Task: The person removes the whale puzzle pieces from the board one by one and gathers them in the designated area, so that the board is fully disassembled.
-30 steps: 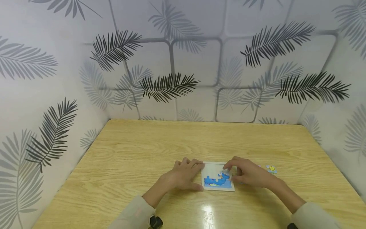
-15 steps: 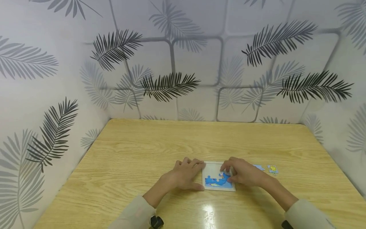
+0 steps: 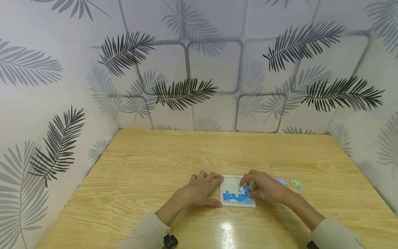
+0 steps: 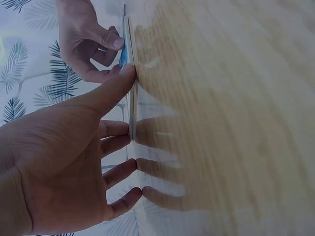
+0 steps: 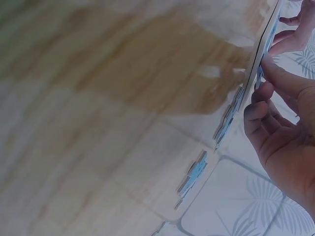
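Observation:
A small white-framed jigsaw puzzle tray [image 3: 228,182] lies on the table, its lower part filled with joined blue pieces [image 3: 231,197]. My left hand [image 3: 201,190] rests spread along the tray's left side, thumb at the near corner and forefinger at the far one. In the left wrist view its thumb touches the tray edge [image 4: 132,105] while the other fingertips reach down to the table. Over the tray's right side, my right hand [image 3: 264,186] pinches a blue puzzle piece [image 3: 245,190] between thumb and fingers, at the border of the joined pieces. The fingers partly hide that piece.
Right of the tray lie loose puzzle pieces: a light blue one [image 3: 282,181] beside the right hand and one with a yellow flower [image 3: 296,183]. The wooden table [image 3: 155,155] meets a leaf-patterned wall [image 3: 214,69] at the back.
My right hand has shifted slightly left and inward over the tray, uncovering the light blue loose piece behind it. Over the last half second it has barely moved. The left hand stays put.

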`<action>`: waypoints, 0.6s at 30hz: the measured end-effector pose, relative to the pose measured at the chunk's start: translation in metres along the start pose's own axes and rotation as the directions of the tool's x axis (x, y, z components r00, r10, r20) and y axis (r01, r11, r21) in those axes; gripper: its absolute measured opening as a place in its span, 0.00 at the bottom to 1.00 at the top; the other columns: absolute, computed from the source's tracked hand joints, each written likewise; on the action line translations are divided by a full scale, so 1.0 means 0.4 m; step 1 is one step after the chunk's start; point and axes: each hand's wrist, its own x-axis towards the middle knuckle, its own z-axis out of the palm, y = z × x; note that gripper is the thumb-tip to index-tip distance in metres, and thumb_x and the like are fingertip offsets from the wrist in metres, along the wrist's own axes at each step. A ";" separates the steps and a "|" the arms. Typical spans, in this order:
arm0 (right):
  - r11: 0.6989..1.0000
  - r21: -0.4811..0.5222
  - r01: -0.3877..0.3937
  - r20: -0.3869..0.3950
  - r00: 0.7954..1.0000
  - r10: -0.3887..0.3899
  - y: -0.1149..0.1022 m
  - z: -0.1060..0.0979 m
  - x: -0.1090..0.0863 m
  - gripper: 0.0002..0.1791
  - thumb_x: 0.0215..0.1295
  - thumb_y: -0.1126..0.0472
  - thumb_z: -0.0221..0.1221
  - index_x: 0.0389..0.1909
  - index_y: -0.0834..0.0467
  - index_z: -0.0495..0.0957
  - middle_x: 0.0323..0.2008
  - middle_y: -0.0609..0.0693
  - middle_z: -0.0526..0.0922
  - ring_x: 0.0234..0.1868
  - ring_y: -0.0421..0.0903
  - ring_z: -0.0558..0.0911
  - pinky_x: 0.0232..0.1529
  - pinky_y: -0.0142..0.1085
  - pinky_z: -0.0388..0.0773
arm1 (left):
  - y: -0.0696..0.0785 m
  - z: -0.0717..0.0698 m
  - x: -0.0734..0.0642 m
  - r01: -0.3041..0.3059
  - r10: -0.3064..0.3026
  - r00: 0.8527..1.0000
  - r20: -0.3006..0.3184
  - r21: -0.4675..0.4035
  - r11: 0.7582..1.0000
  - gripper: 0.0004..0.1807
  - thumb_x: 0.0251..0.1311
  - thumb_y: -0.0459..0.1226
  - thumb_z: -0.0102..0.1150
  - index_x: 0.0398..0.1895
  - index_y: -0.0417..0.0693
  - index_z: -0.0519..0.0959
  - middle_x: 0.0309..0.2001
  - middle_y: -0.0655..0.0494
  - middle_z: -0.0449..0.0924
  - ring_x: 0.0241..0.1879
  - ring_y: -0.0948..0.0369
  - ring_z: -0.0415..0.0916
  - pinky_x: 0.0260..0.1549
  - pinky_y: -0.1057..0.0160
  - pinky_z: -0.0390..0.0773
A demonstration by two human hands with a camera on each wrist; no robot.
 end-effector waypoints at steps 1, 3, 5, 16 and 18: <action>1.000 -0.003 0.003 -0.002 1.000 -0.003 0.000 0.000 0.000 0.16 0.63 0.67 0.71 0.50 0.53 0.84 0.39 0.48 0.77 0.32 0.39 0.72 0.34 0.33 0.73 | 0.000 0.000 0.000 0.000 0.000 1.000 0.001 -0.001 1.000 0.47 0.64 0.63 0.63 0.82 0.57 0.60 0.78 0.61 0.59 0.68 0.53 0.61 0.61 0.46 0.65; 1.000 -0.014 0.007 -0.004 1.000 -0.007 0.001 0.000 -0.001 0.16 0.63 0.67 0.71 0.50 0.54 0.85 0.38 0.48 0.77 0.31 0.38 0.72 0.34 0.33 0.74 | 0.000 0.000 0.000 0.000 0.000 1.000 0.002 -0.002 1.000 0.47 0.65 0.63 0.63 0.82 0.57 0.60 0.78 0.61 0.59 0.68 0.53 0.61 0.61 0.46 0.65; 1.000 -0.030 0.006 -0.005 1.000 -0.006 0.002 0.000 -0.001 0.15 0.63 0.67 0.71 0.50 0.54 0.85 0.38 0.48 0.77 0.31 0.38 0.72 0.34 0.33 0.74 | 0.000 -0.001 0.000 0.000 0.000 1.000 0.002 0.000 1.000 0.47 0.65 0.63 0.63 0.82 0.57 0.60 0.78 0.61 0.59 0.68 0.53 0.61 0.61 0.46 0.65; 1.000 -0.027 0.001 -0.063 0.998 -0.002 0.001 -0.020 -0.028 0.18 0.63 0.67 0.71 0.52 0.57 0.82 0.42 0.50 0.80 0.29 0.34 0.72 0.30 0.31 0.74 | -0.001 0.001 0.000 -0.006 0.006 1.000 0.003 0.000 1.000 0.47 0.65 0.63 0.62 0.82 0.57 0.60 0.79 0.61 0.59 0.68 0.53 0.61 0.61 0.45 0.64; 1.000 -0.029 0.010 -0.082 0.997 -0.013 0.002 -0.030 -0.038 0.18 0.63 0.67 0.71 0.53 0.58 0.81 0.43 0.50 0.80 0.29 0.34 0.73 0.30 0.31 0.74 | -0.001 0.001 0.000 -0.007 0.007 1.000 0.003 0.003 1.000 0.47 0.65 0.63 0.62 0.82 0.57 0.59 0.79 0.61 0.58 0.68 0.53 0.61 0.61 0.46 0.64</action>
